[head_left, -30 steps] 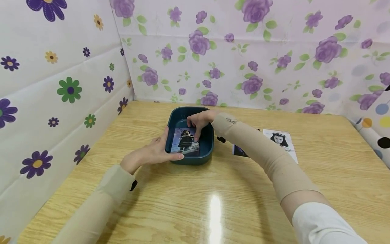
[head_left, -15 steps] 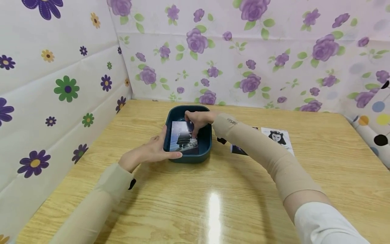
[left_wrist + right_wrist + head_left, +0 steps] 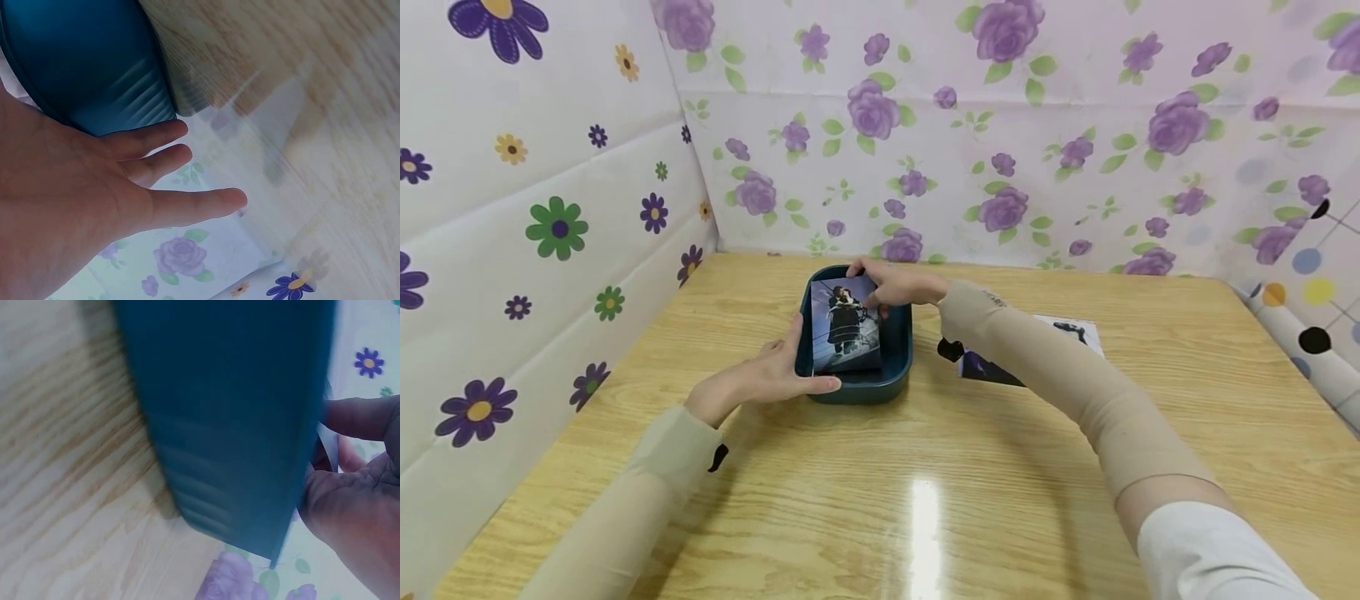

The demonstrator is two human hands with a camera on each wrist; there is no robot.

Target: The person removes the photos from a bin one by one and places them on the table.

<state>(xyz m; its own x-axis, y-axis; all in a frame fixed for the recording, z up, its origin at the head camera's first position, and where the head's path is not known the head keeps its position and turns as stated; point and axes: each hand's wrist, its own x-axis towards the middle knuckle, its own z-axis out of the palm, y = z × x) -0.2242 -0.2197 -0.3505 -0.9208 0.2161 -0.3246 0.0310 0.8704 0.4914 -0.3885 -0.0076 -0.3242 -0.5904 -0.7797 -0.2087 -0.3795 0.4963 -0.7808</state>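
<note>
A dark teal plastic bin stands on the table in the head view. Inside it a glossy photo of two figures at a ship's rail leans up, its top edge near the far rim. My right hand pinches the photo at its upper right, thumb in front; in the right wrist view the bin wall covers most of the photo. At the bin's near left corner my left hand rests with thumb and fingers spread along the rim. Straight fingers touch the bin's side in the left wrist view.
On the table right of the bin lie a dark photo and a white photo with a black-and-white picture, both partly hidden under my right forearm. Flowered cloth walls stand behind and at the left.
My right hand has drawn the photo up from lying low in the bin to leaning near the far rim. The left hand keeps its place at the bin's corner.
</note>
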